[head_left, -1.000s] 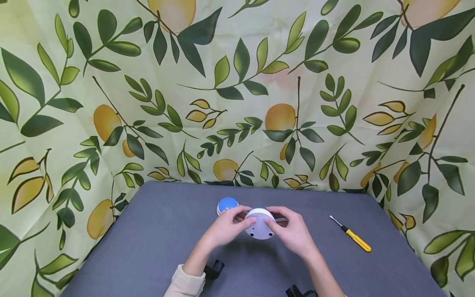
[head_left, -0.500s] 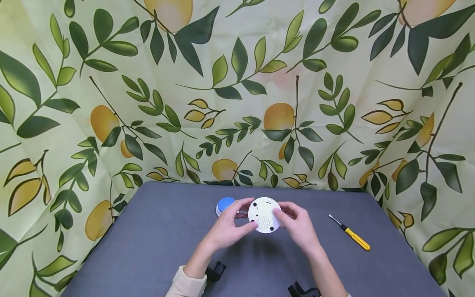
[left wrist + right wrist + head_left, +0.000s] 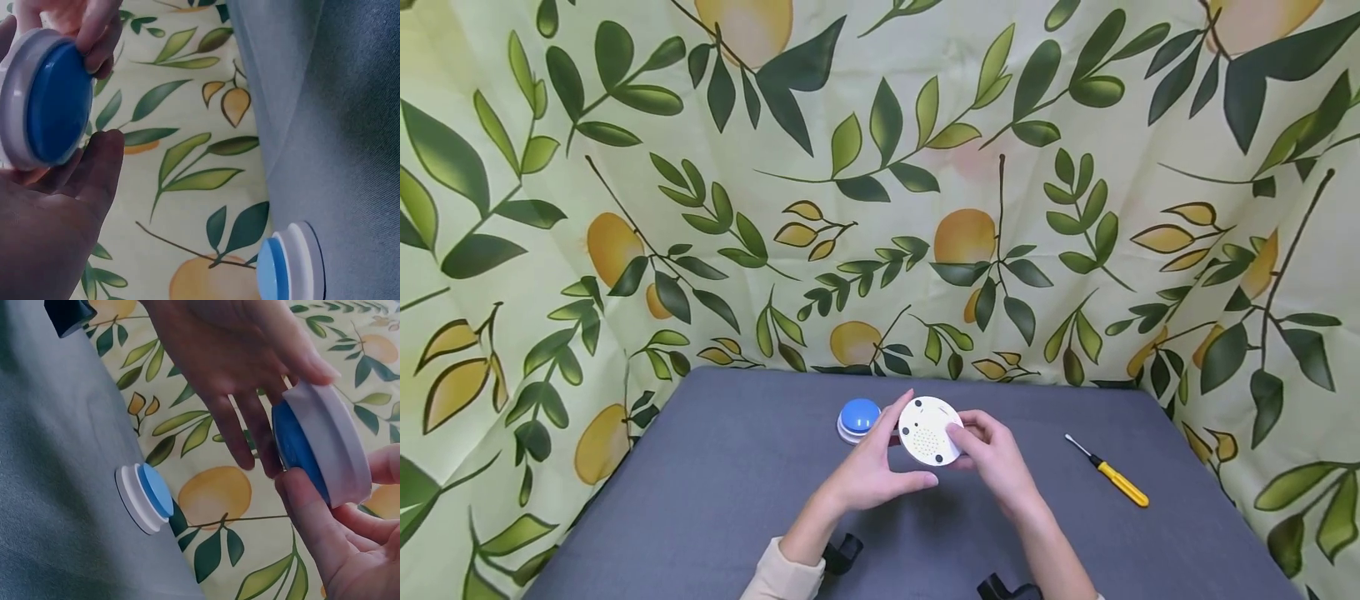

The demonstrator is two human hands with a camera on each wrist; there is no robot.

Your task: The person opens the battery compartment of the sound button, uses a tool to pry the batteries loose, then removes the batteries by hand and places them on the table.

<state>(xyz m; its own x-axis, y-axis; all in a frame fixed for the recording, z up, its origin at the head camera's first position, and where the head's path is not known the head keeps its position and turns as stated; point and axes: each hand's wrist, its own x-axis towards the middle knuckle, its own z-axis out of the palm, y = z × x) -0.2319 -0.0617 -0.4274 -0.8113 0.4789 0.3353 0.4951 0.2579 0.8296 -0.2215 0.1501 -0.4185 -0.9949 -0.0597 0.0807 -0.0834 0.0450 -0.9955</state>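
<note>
Cream fabric showed nearest, a rolled sleeve [image 3: 784, 573] on the left forearm, with black wrist mounts [image 3: 844, 554] at both wrists. Just ahead, the right hand [image 3: 996, 462] pinched a round white button unit [image 3: 927, 425] by its right edge: thumb pressed on the pale underside, fingers [image 3: 306, 500] reaching round to the blue dome [image 3: 59, 103] on the far face. The unit was held tilted above the surface [image 3: 737, 500], its dark feet and cluster of small holes turned toward the head camera. The left hand [image 3: 872, 475] was spread around the opposite side, its fingers extended and its thumb standing off the disc in the head view; whether those fingers bore any weight, I could not tell.

With the right hand seemingly doing most of the holding, the smooth rim could have slipped or swivelled if that pinch loosened before the left closed in. Pressure on the dome might also have pushed it in by accident.

Off to the right lay a yellow-handled screwdriver [image 3: 1120, 483], well apart from both hands. Beyond the left fingertips a matching blue-topped button [image 3: 859, 417] sat dome up; an outward sweep of that hand could have knocked it. Leaf-and-fruit cloth [image 3: 895, 250] hung behind everything.
</note>
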